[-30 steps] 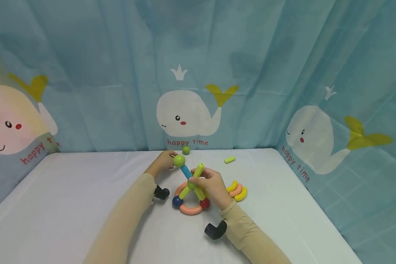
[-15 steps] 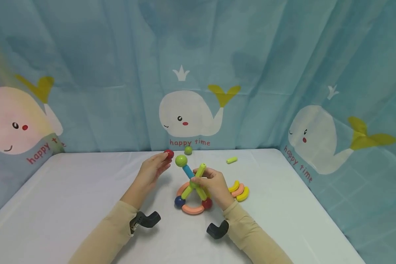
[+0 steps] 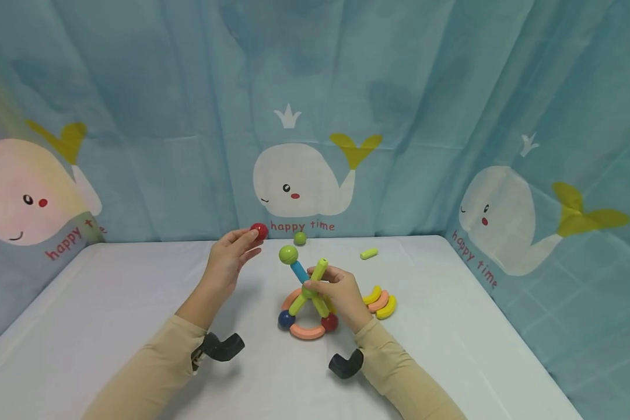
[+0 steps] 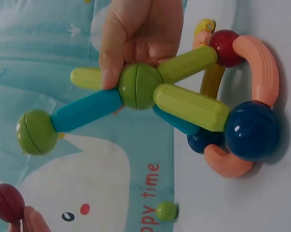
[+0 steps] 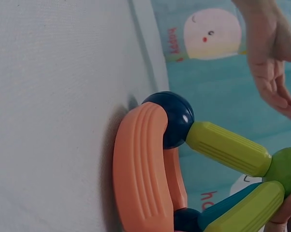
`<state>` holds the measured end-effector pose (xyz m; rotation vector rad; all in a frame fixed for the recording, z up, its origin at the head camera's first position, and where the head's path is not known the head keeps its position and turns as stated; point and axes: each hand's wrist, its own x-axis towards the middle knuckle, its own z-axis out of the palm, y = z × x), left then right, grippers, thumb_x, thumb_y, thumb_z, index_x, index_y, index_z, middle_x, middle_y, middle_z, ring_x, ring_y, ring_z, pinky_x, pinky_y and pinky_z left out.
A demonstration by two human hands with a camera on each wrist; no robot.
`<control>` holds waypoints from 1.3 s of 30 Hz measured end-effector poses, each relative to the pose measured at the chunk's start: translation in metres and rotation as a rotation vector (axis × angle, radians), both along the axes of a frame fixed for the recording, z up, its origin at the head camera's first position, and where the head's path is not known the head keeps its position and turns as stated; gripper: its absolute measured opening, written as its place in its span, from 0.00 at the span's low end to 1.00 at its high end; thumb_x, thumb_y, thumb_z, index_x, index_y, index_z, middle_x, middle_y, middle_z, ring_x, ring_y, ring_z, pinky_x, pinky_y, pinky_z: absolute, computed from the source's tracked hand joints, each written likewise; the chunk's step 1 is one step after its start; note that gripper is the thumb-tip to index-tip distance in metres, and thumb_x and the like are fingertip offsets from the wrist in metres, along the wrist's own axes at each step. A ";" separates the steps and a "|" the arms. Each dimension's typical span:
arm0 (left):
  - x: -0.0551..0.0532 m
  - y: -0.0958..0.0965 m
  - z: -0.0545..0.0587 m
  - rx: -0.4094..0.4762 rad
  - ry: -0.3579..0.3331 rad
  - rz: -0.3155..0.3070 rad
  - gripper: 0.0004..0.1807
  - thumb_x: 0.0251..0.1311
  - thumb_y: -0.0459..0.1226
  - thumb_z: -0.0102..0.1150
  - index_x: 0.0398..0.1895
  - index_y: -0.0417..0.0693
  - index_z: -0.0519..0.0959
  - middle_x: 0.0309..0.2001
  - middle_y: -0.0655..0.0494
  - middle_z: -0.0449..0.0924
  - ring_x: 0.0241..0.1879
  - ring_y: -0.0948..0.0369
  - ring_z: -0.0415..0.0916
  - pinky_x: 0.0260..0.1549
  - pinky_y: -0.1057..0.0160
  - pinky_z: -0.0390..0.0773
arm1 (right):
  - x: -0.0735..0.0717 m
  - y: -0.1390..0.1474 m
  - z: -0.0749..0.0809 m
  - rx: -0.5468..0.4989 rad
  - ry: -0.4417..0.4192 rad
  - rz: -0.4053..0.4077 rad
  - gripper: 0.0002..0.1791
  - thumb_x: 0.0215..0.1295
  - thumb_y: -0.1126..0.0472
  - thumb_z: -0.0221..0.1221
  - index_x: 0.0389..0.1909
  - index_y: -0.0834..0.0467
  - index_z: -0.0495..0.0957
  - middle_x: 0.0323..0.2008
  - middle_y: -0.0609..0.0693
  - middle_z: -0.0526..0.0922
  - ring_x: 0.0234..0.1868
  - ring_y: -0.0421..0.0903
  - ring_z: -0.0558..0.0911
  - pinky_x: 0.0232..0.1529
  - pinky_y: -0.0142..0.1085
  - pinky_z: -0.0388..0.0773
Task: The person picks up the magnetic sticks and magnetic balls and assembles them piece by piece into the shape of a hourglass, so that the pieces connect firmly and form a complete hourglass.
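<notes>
One red ball (image 3: pixel 259 231), pinched by the left hand (image 3: pixel 223 259), held above the table (image 3: pixel 110 303). Right hand (image 3: pixel 341 294) grasps the ball-and-rod frame (image 3: pixel 310 293) near its middle; frame stands just left of that hand. Three curved pieces (image 3: pixel 379 301) lie close on the same hand's right.

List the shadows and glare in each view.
Head: soft shadow on the white tabletop, below the left hand; left wrist: small glints on the nearer blue ball; right wrist: dark shadow alongside the curved orange piece.
</notes>
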<state>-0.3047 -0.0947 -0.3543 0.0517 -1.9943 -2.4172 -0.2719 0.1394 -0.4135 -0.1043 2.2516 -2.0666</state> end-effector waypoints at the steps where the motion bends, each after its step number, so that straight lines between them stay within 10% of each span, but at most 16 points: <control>1: 0.002 0.001 0.002 0.001 0.004 -0.003 0.21 0.68 0.45 0.59 0.55 0.40 0.71 0.44 0.66 0.81 0.46 0.70 0.81 0.51 0.72 0.80 | 0.000 0.000 0.000 -0.002 -0.004 0.001 0.20 0.60 0.55 0.68 0.52 0.58 0.83 0.49 0.54 0.85 0.46 0.44 0.84 0.56 0.38 0.80; 24: 0.014 0.051 0.017 0.292 -0.040 -0.110 0.19 0.76 0.42 0.40 0.62 0.41 0.65 0.59 0.49 0.68 0.69 0.50 0.64 0.71 0.54 0.65 | 0.001 0.002 -0.001 -0.039 -0.010 0.013 0.21 0.60 0.55 0.68 0.53 0.59 0.81 0.49 0.54 0.85 0.48 0.45 0.82 0.60 0.42 0.78; 39: 0.002 0.054 0.030 -0.052 0.003 -0.114 0.22 0.72 0.45 0.51 0.59 0.40 0.68 0.63 0.45 0.72 0.65 0.51 0.68 0.71 0.43 0.62 | 0.002 0.001 0.000 -0.060 -0.014 0.020 0.21 0.60 0.56 0.68 0.52 0.60 0.81 0.48 0.54 0.85 0.46 0.45 0.83 0.59 0.43 0.79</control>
